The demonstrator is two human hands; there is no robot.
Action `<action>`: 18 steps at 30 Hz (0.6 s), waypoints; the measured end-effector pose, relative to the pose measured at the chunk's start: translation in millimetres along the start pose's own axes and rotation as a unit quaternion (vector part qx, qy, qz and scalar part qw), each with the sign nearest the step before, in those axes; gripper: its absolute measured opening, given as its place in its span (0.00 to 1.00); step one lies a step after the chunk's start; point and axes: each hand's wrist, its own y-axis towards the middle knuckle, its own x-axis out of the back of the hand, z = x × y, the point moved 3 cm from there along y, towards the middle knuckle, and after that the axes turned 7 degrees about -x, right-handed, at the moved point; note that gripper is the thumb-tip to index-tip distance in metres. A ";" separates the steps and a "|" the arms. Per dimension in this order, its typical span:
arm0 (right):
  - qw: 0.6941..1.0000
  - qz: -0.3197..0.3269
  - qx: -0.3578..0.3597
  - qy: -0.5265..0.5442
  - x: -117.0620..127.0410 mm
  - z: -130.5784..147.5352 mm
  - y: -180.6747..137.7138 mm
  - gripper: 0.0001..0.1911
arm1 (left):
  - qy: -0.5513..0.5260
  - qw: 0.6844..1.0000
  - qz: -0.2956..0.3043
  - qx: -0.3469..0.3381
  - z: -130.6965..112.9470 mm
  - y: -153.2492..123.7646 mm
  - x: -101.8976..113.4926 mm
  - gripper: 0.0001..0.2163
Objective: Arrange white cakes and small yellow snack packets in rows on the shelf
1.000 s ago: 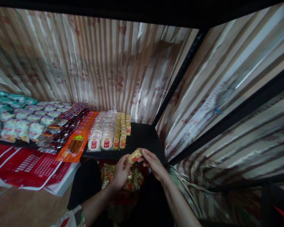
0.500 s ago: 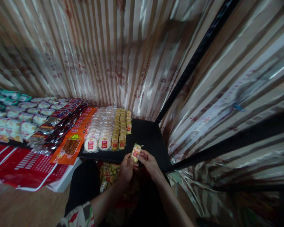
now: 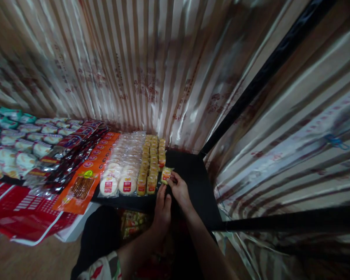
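My right hand [image 3: 179, 189] pinches a small yellow snack packet [image 3: 166, 175] and holds it on the black shelf [image 3: 192, 179], right beside the rows of similar yellow packets [image 3: 151, 163]. My left hand [image 3: 162, 210] reaches up alongside, its fingertips touching the packet's lower edge. To the left of the yellow rows lie rows of round white cakes in clear wrappers [image 3: 121, 171].
Orange snack packs [image 3: 84, 182], dark red packs [image 3: 72, 155] and white-green bags [image 3: 20, 144] fill the shelf leftward. Red printed sheets [image 3: 20, 210] lie at the front left. A bag of more packets [image 3: 132, 223] sits below the shelf. Striped shiny fabric [image 3: 151, 70] walls the back and right.
Both hands moved forward and up from the shelf's front edge, carrying the yellow packet onto the shelf next to the yellow rows. The camera tilted closer.
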 end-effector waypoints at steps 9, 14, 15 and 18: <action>0.991 -0.014 0.046 -0.123 -16.6 5.7 21.7 0.19 | -0.016 1.000 0.015 -0.021 -4.6 24.7 -13.9 0.26; 0.993 0.001 0.044 -0.106 -19.4 -0.5 26.2 0.18 | -0.050 0.999 0.009 0.009 -5.6 33.1 -14.2 0.27; 0.994 0.008 0.044 -0.096 -19.8 -1.5 26.5 0.18 | -0.052 0.999 0.008 0.009 -6.3 34.1 -13.9 0.28; 0.997 0.022 0.045 -0.058 -21.0 -1.7 26.5 0.19 | -0.052 0.999 -0.001 0.005 -8.1 35.7 -12.2 0.28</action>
